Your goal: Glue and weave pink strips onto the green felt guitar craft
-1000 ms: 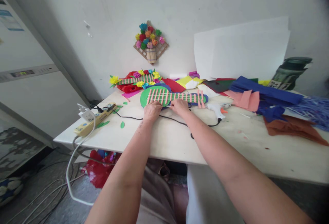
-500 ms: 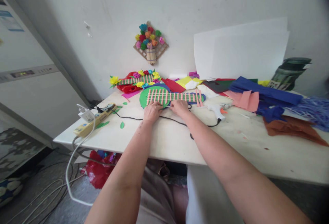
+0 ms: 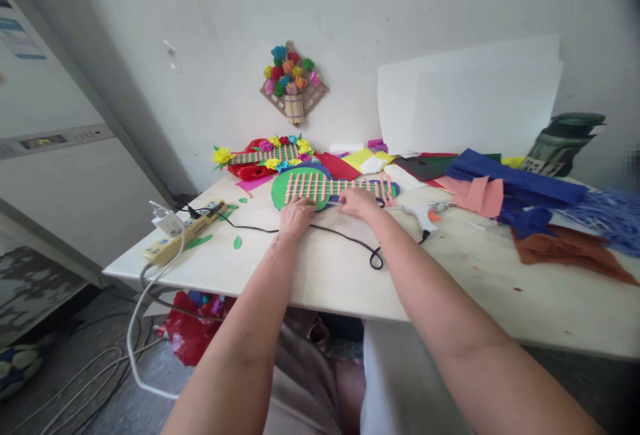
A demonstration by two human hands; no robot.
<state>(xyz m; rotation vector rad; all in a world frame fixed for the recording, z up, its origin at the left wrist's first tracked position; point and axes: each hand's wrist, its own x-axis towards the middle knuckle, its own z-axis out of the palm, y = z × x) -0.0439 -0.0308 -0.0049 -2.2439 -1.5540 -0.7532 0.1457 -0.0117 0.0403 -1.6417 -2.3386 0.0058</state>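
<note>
As the left hand [image 3: 298, 214] touches the guitar [image 3: 310, 186], bottle lettering [image 3: 533, 165] (characters, perhaps) is unreadable.

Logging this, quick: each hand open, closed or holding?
Left hand: touching green guitar-shaped craft; grip cannot be told.
Right hand: by its near edge; grip unclear.

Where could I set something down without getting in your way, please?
Widest bare patch: right of the right forearm, between brown paper and the table's front edge, with small scraps. Smaller ones: between left forearm and power strip, around a green leaf; and between the forearms, in front of the black cord. The back is crowded with coloured paper.
</note>
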